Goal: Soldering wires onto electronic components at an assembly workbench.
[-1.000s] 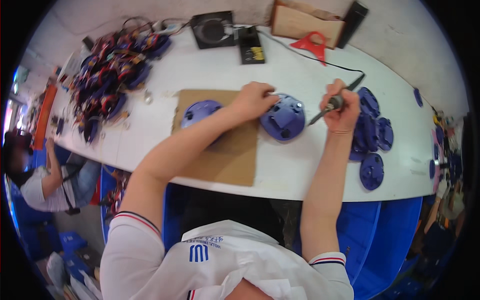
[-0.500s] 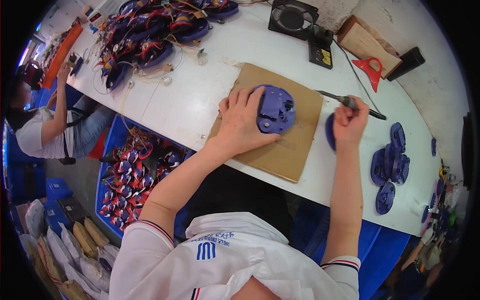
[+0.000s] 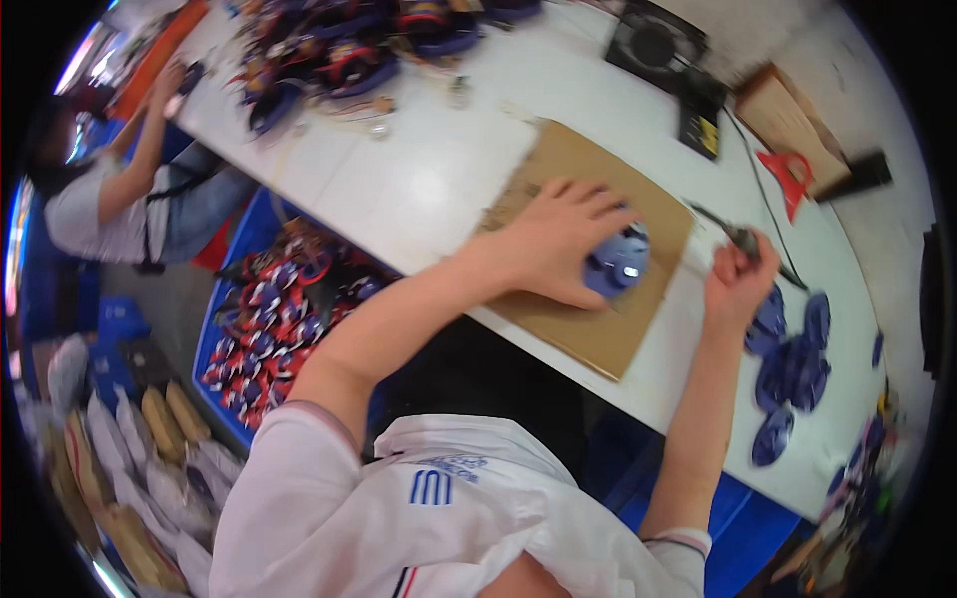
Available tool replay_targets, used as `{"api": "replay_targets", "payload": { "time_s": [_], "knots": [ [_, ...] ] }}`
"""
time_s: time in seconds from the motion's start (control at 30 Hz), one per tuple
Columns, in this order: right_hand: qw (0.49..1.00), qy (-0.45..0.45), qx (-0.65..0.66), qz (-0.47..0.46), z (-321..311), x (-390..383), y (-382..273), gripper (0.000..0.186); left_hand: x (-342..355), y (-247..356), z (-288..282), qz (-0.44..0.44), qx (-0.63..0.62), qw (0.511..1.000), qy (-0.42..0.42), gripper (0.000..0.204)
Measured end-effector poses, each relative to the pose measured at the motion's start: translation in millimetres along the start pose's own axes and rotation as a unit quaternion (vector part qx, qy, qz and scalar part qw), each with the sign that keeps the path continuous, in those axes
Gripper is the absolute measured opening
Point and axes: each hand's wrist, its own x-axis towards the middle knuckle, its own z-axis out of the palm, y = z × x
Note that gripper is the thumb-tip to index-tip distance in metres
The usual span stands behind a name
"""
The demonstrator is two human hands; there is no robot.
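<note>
On a brown cardboard sheet [image 3: 558,319] lies a round purple plastic shell [image 3: 626,267]. My left hand [image 3: 553,239] covers its left part, thumb on the near edge and fingers across the far edge. Glints show on the exposed side; the rest is hidden under the hand. Right of the cardboard, my right hand [image 3: 740,279] is closed around a soldering iron [image 3: 743,239], its thin tip pointing up and left over the cardboard's right edge. Beside that hand, several similar purple shells [image 3: 793,371] lie grouped on the white table [image 3: 439,189].
A black fan [image 3: 653,45] and a black stand with a yellow pad [image 3: 703,125] stand far right, near a red plastic piece [image 3: 790,179]. Wired assemblies [image 3: 339,65] heap far left. A blue bin [image 3: 214,334] of red-purple parts sits lower left. Another person [image 3: 110,199] sits at left.
The view has shifted, moving the scene rightward. A purple shell that was beside my right hand now lies against the group on the right. My left hand covers more of its shell.
</note>
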Motion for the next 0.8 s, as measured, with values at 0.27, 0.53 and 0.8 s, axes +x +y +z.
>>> {"api": "replay_targets", "payload": {
  "time_s": [0.27, 0.53, 0.8],
  "knots": [
    [1.0, 0.02, -0.008, 0.022, -21, -1, 8, 0.021, -41, 23, 20, -0.219, -0.022, 0.95, 0.222, 0.091],
    [0.999, 0.016, -0.008, 0.036, -18, -1, 5, 0.018, -244, -109, -61, -0.498, 0.176, 0.691, 0.493, 0.058],
    [0.999, 0.036, -0.022, 0.025, -14, -6, 5, 0.017, -274, -108, -72, -0.549, -0.254, 0.687, 0.403, 0.033]
  ]
}}
